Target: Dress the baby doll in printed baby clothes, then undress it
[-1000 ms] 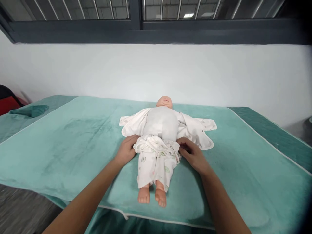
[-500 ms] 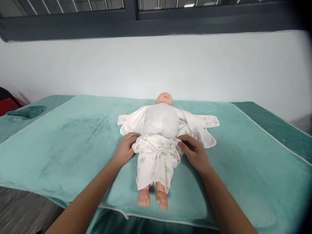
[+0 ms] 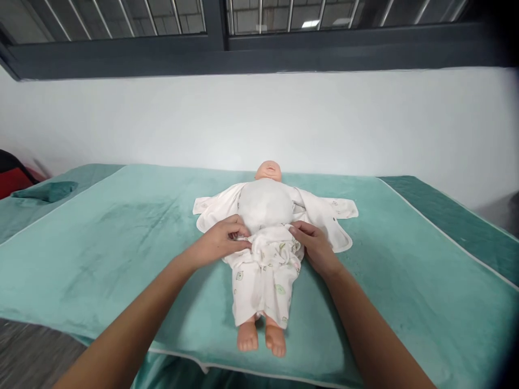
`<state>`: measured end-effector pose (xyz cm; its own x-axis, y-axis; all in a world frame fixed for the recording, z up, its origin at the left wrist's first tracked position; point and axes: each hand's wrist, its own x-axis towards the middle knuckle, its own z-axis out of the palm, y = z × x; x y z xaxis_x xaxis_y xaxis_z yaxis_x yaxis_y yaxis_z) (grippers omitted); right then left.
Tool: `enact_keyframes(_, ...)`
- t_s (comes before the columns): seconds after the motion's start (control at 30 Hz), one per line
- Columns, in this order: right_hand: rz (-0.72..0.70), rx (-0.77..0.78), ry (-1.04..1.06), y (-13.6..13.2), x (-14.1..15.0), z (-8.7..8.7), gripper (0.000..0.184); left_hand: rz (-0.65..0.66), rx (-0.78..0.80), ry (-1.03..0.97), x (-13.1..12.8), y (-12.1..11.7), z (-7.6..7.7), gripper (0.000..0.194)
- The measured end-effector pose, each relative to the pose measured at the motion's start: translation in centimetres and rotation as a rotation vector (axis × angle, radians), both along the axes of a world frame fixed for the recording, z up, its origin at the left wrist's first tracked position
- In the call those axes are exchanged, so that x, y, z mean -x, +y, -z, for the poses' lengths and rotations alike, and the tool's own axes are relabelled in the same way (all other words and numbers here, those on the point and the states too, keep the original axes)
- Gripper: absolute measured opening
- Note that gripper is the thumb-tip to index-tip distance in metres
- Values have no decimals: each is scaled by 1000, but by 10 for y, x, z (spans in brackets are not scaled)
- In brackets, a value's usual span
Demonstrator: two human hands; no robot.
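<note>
A baby doll (image 3: 265, 202) lies on its back, head away from me and feet toward me. White patterned pants (image 3: 263, 278) cover its legs, with the waist bunched at the hips. The doll's white jacket (image 3: 324, 213) is spread open on both sides of its bare whitish torso. My left hand (image 3: 223, 237) pinches the pants' waistband on the left, thumb and fingers closed on the cloth. On the right side of the waistband, my right hand (image 3: 316, 246) grips the fabric between thumb and fingers.
A green sheet (image 3: 121, 232) with white piping covers the bed under the doll. Behind it stands a white wall (image 3: 243, 119) below a dark window frame (image 3: 162, 56). At the far left is a red and black object (image 3: 14, 178).
My left hand has moved from beside the doll's hip onto the front of the waistband and pinches it. The pants' waist is pulled a little straighter. The view has tilted up slightly.
</note>
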<state>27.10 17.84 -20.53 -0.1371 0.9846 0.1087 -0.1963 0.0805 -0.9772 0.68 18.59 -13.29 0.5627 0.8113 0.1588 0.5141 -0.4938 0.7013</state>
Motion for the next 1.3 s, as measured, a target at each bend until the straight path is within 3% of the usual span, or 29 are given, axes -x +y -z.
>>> enact_keyframes(0.07,5,-73,-95,-3,0,-2,26,-4,-64,9,-1,1,-1,16)
enact_keyframes(0.13,64,-150,-224,-7,2,-4,23,-93,-148,13,-4,3,1,16)
enact_keyframes(0.3,523,-548,-501,-17,16,-4,20,-432,-279,-116,-23,3,10,11)
enact_keyframes(0.37,651,-659,-520,-18,19,-3,19,-420,-187,-221,-29,3,10,9)
enact_keyframes(0.5,714,-628,-535,-16,19,-3,24,-155,115,-244,-30,3,-6,26)
enact_keyframes(0.6,606,-577,-545,-16,17,-3,23,54,307,-117,-24,4,-26,45)
enact_keyframes(0.67,460,-473,-506,-17,15,-5,19,156,410,-41,-21,5,-35,43)
enact_keyframes(0.73,268,-387,-491,-16,10,-13,14,176,457,-53,-18,7,-39,37)
enact_keyframes(0.83,-14,-383,-532,-14,1,-36,15,148,509,-145,-15,9,-39,34)
enact_keyframes(0.97,-252,-359,-603,-10,1,-74,23,131,487,-190,-18,5,-41,28)
enact_keyframes(1.07,-315,-299,-623,-10,11,-96,22,77,366,-264,-27,-5,-45,22)
enact_keyframes(1.17,-294,-271,-621,-9,14,-107,32,-29,304,-305,-33,-13,-50,26)
enact_keyframes(1.3,-344,-255,-677,-1,-2,-110,40,-14,327,-115,-25,-10,-51,36)
